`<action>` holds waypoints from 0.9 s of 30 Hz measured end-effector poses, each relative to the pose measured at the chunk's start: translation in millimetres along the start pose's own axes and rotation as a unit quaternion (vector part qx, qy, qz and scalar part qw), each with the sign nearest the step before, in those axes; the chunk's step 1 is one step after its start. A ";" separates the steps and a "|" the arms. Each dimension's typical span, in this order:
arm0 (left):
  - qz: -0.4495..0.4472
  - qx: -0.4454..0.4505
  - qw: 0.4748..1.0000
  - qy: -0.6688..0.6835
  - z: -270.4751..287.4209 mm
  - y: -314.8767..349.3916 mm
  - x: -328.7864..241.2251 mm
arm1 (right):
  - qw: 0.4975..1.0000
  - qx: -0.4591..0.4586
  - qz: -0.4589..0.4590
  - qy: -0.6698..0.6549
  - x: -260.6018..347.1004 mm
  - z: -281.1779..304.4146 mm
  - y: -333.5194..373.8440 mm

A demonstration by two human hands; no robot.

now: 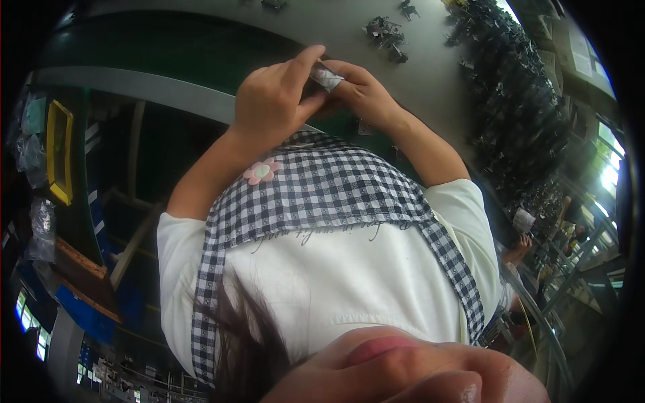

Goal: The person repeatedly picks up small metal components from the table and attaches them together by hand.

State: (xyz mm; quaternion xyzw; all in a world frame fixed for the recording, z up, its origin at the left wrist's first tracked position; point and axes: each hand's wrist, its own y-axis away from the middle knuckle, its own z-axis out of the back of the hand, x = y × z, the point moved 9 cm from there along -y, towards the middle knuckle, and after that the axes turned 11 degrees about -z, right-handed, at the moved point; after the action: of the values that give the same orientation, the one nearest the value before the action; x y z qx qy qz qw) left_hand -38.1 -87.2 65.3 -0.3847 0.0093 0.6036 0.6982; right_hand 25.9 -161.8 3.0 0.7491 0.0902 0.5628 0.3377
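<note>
A grey tabletop spans the top of the frame, with a big heap of dark small parts along the upper right and a smaller cluster of dark parts near the top, right of centre. Bright windows show at the right edge. On the left stand a yellow frame and clear plastic bags, with a blue box at the lower left. Another person's hand appears at the right.

The person wears a checked apron with a pink flower over a white shirt. At the upper centre, the left hand and right hand are brought together, fingers bent. Between them is a small whitish, shiny piece, at the right hand's fingers; it could be a wrapping or something held, and I cannot tell exactly what each hand pinches.
</note>
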 end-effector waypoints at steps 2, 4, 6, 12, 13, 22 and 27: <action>0.102 0.083 0.991 -0.019 -13.9 8.7 18.5 | 0.967 -0.059 0.008 0.247 4.1 28.0 3.2; 0.208 0.172 0.962 -0.043 -35.2 30.9 54.8 | 0.833 -0.253 0.136 0.474 36.8 64.7 21.4; 0.224 0.237 0.941 -0.089 -47.7 37.8 73.3 | 0.716 -0.360 0.193 0.567 49.8 89.0 27.4; 0.079 0.113 0.990 -0.040 -11.8 -15.0 34.2 | 0.862 -0.272 0.230 0.360 56.9 103.4 20.7; -0.011 -0.032 0.996 0.078 11.7 -23.3 13.6 | 0.865 -0.266 0.232 0.356 61.6 88.5 24.8; 0.063 0.005 0.957 0.284 5.6 -11.5 19.6 | 0.967 -0.140 0.165 0.136 37.2 56.0 -0.5; 0.282 -0.046 0.807 0.517 -28.2 24.4 48.4 | 0.683 -0.181 0.431 0.562 68.4 -20.6 50.7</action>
State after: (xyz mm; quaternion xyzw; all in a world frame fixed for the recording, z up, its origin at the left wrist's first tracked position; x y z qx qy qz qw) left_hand -33.0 -62.8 9.5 -0.6516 0.4492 0.4859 0.3708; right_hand 18.8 -156.6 90.2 0.1731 -0.1730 0.9668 0.0728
